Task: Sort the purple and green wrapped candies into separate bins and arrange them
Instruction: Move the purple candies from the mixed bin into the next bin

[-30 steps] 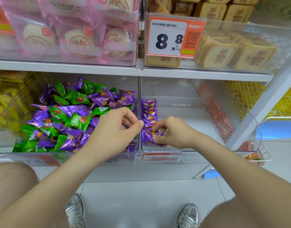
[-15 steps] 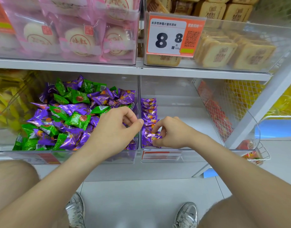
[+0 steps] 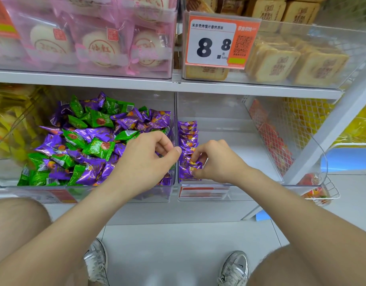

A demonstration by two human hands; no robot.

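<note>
A clear left bin holds a mixed heap of green candies and purple candies. In the clear right bin, a row of purple candies runs along the left wall. My left hand hovers over the right end of the heap with its fingers curled and its thumb by the divider; what lies in its palm is hidden. My right hand pinches a purple candy at the near end of the row.
The shelf above carries pink-wrapped cakes, tan biscuit packs and an orange price tag. Yellow snacks fill the bin at left. A wire basket hangs at right. My shoes stand on the tiled floor.
My right hand has edged a little farther along the row, its fingers working the near purple candy. My left hand has hardly moved.
</note>
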